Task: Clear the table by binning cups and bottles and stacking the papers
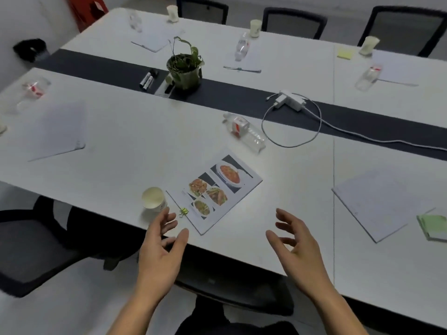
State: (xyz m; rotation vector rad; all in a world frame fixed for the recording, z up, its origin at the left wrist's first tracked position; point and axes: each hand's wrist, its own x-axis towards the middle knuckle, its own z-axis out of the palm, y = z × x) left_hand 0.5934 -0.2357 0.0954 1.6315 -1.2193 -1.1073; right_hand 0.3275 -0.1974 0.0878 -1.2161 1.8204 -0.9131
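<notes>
A white paper cup (154, 199) stands near the table's front edge, left of a clipped paper with food photos (215, 189). A clear plastic bottle (244, 131) lies on its side behind that paper. My left hand (164, 245) hovers open just below the cup, holding nothing. Over the table edge to the right of the paper, my right hand (296, 243) is open with relaxed fingers. More bottles (242, 47), cups (255, 28) and papers (372, 201) are spread over the long white table (125, 131).
A potted plant (185, 66), markers (147, 79) and a white charger with a looping cable (290, 102) lie on the dark centre strip. Green sticky notes (433, 227) sit at the right. Black chairs (31, 247) ring the table. A black bin (30, 49) stands at the far left.
</notes>
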